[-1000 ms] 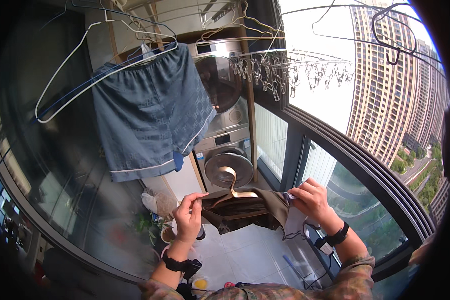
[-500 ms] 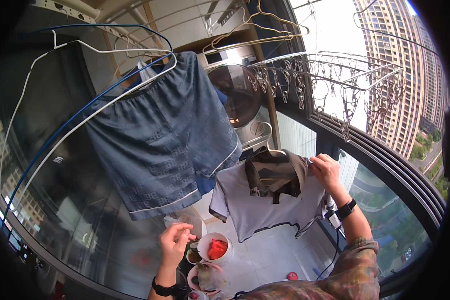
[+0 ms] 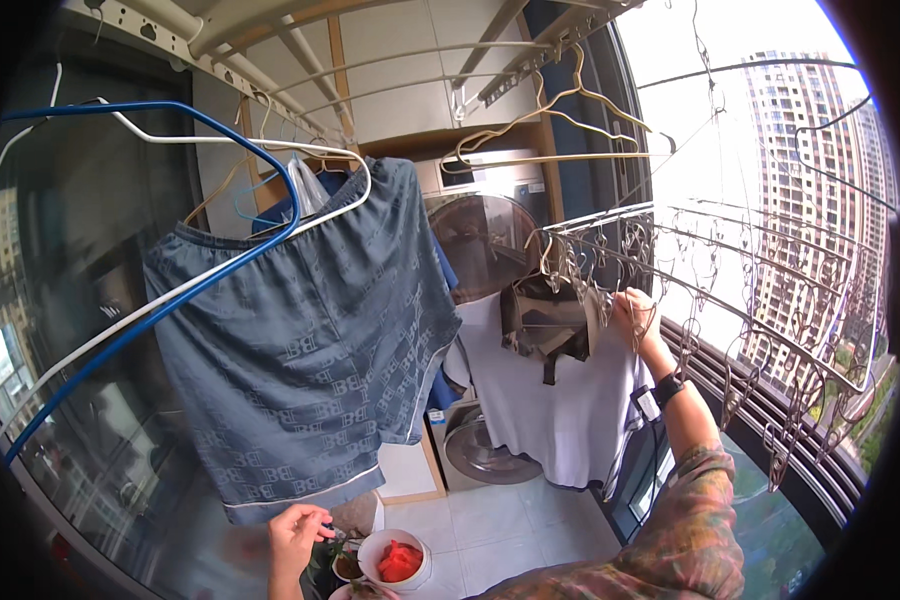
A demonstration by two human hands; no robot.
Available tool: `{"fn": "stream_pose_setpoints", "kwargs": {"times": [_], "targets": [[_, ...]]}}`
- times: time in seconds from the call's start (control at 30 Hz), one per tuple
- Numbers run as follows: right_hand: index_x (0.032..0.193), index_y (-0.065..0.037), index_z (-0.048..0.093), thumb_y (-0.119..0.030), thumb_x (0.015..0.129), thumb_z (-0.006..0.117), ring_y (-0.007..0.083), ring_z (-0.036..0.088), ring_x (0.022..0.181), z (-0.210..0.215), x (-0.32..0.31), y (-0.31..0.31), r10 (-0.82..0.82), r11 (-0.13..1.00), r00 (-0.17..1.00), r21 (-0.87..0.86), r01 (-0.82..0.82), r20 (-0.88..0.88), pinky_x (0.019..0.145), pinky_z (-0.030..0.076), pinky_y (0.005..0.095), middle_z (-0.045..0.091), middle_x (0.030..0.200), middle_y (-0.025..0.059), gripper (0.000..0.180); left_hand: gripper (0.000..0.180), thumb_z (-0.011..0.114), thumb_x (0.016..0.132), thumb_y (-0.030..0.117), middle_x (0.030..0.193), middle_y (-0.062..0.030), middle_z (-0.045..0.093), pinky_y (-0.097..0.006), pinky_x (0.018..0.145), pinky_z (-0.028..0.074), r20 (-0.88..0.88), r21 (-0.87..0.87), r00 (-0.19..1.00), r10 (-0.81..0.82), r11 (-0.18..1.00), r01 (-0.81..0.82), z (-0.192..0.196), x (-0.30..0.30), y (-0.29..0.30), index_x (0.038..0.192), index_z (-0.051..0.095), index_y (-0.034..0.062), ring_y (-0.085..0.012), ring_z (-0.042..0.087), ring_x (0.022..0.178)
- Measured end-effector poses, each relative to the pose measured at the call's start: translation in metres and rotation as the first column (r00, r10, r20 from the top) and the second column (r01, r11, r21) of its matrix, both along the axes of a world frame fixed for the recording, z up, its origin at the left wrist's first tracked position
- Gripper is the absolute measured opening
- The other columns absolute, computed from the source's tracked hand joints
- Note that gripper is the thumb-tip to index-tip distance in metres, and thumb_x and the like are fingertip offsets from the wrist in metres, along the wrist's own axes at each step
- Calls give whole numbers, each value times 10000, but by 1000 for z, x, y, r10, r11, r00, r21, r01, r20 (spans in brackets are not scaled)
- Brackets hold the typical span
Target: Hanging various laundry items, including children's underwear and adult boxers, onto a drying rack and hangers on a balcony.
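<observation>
My right hand [image 3: 635,313] is closed at the shoulder of a pale grey shirt [image 3: 560,410] with a brown camouflage collar [image 3: 548,318]. The shirt hangs on a hanger, whose hook [image 3: 544,240] rises above the collar; my fingers hide the hanger's end. Low on the left, my left hand [image 3: 298,535] holds nothing, its fingers loosely bent and apart. Just above it hangs a pair of blue-grey patterned shorts [image 3: 310,350]. A metal clip rack [image 3: 700,285] with many dangling clips crosses in front of the shirt's hanger and my right hand.
White [image 3: 185,287] and blue [image 3: 140,320] hangers stand close at the left. Gold hangers [image 3: 560,157] hang from the overhead drying rack [image 3: 410,48]. Behind the shirt are front-loading machines [image 3: 490,235]. A white bucket [image 3: 420,575] with red cloth stands on the floor. Windows [image 3: 800,500] line the right side.
My view has tilted up, showing more overhead rack. The shirt, still in my right hand, now hangs behind the clip rack's near end. My left hand appears lower and farther left.
</observation>
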State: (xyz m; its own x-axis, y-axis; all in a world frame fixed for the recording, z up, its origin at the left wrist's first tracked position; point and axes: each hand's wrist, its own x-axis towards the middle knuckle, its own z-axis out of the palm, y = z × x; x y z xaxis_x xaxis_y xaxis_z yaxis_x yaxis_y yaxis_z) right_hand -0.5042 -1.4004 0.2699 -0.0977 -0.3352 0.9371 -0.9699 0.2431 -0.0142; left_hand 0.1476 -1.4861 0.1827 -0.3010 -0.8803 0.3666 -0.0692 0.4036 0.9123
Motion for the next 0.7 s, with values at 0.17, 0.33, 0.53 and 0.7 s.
{"fn": "stream_pose_setpoints", "kwargs": {"times": [0.17, 0.33, 0.53, 0.7], "targets": [[863, -47, 654, -120, 860, 615, 289, 613, 800, 46, -86, -73, 466, 842, 863, -397, -366, 195, 713, 484, 341, 617, 851, 127, 83, 142, 573, 919, 99, 823, -114, 688, -222, 526, 493, -46, -39, 999, 4, 999, -5, -15, -36, -9, 922, 642, -25, -164, 681, 627], [903, -42, 659, -190, 874, 615, 308, 618, 785, 125, -144, -132, 421, 869, 887, -364, -336, 187, 704, 491, 370, 623, 857, 135, 157, 134, 546, 947, 97, 878, -63, 670, -206, 535, 479, -60, 74, 998, 22, 997, -18, -33, -61, -2, 1004, 634, 13, -89, 621, 639], [871, -65, 666, -345, 864, 583, 357, 625, 818, 199, -117, -179, 99, 963, 976, -265, -46, 192, 705, 489, 445, 644, 857, 147, 291, 139, 560, 939, 117, 814, -49, 668, -207, 544, 482, -112, 99, 983, 147, 986, -136, -62, -65, 16, 990, 642, 16, -104, 632, 633], [871, -118, 691, -359, 849, 609, 360, 634, 802, 225, -96, -192, 148, 902, 956, -431, -25, 254, 708, 499, 463, 661, 846, 136, 255, 135, 561, 933, 113, 789, -52, 663, -209, 512, 463, -103, 191, 953, 284, 946, -261, -66, -50, 35, 978, 639, 11, -106, 629, 611]]}}
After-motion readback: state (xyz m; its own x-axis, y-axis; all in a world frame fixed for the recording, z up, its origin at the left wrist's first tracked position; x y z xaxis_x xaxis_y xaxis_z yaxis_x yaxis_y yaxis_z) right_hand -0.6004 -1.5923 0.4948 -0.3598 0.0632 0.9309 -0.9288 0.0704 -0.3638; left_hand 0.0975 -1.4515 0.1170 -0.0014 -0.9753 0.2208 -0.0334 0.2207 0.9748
